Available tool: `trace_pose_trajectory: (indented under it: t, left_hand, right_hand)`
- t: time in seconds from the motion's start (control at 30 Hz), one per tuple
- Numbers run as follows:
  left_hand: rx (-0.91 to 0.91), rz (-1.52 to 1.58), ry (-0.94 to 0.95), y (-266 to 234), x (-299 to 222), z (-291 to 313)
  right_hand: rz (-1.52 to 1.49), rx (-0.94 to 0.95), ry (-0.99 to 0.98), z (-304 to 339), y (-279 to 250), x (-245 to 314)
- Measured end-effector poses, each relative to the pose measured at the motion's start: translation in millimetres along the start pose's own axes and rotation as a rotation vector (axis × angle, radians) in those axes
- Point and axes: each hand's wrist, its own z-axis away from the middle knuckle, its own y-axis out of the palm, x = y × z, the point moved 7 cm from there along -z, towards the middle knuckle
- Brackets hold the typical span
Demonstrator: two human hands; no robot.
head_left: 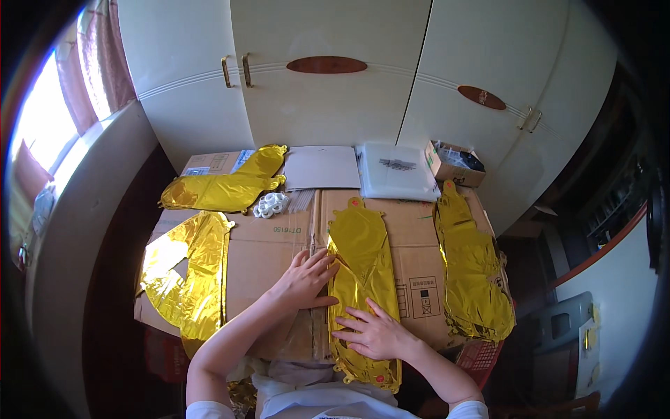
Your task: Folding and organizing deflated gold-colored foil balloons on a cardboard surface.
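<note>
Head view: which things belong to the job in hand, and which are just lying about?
In the job:
left hand and right hand, both on the middle foil
cardboard beneath
probably the matching gold left foil, rear foil, right foil

Apparently lying about, untouched:
white rings
pale board
plastic stack
small box

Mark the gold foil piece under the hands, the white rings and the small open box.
Gold foil piece (363, 271): head view, on its middle.
White rings (271, 204): head view, middle of the cluster.
Small open box (456, 174): head view, front wall.
</note>
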Motion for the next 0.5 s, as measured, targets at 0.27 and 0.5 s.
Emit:
trace_pose_trajectory:
  t: [0.27,0.5]
  left_hand:
    - [-0.014,-0.060,-0.002,2.6,-2.2,6.3]
    - [-0.002,-0.048,-0.019,5.5,-0.2,6.8]
  right_hand:
    - [0.020,-0.098,-0.008,-1.6,-2.1,8.0]
    - [0.036,-0.045,-0.017,-1.2,-1.2,10.2]
